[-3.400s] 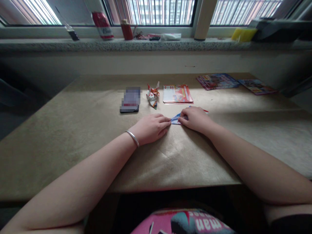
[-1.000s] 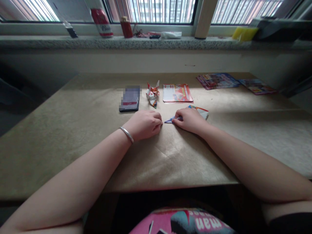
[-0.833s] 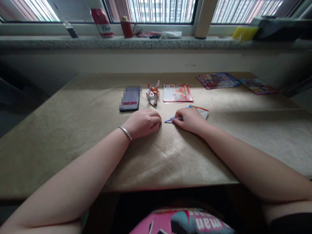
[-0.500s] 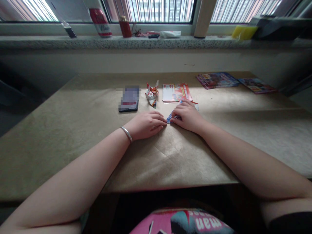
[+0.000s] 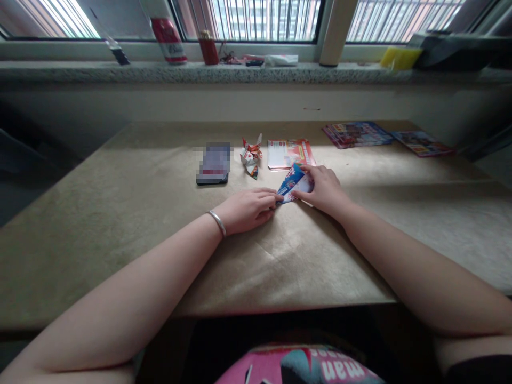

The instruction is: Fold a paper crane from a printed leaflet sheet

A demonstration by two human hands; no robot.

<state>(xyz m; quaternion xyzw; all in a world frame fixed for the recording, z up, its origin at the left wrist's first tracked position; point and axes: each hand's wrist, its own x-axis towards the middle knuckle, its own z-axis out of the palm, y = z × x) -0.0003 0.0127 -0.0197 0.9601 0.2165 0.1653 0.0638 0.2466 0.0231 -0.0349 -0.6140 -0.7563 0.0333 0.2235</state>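
A folded printed paper [image 5: 288, 184], blue and white with small red marks, lies on the table between my hands. It tapers to a point at its near left end. My left hand [image 5: 256, 208], with a silver bangle at the wrist, is closed on that pointed end. My right hand [image 5: 326, 189] grips the wider right side, its thumb on the near edge and its fingers at the far edge; part of the paper is hidden under it. Just beyond sits a folded paper figure [image 5: 251, 157] in red and white.
A phone [image 5: 213, 164] lies left of the paper figure. Behind the folded paper is a stack of red and white printed sheets [image 5: 290, 153]. More colourful booklets [image 5: 358, 133] lie at the back right. A can [image 5: 168, 41] and small items stand on the windowsill [image 5: 240, 73].
My right hand has shifted right and slid off the paper's middle, so more of its blue and white face shows. My left hand has moved slightly right onto the pointed end.
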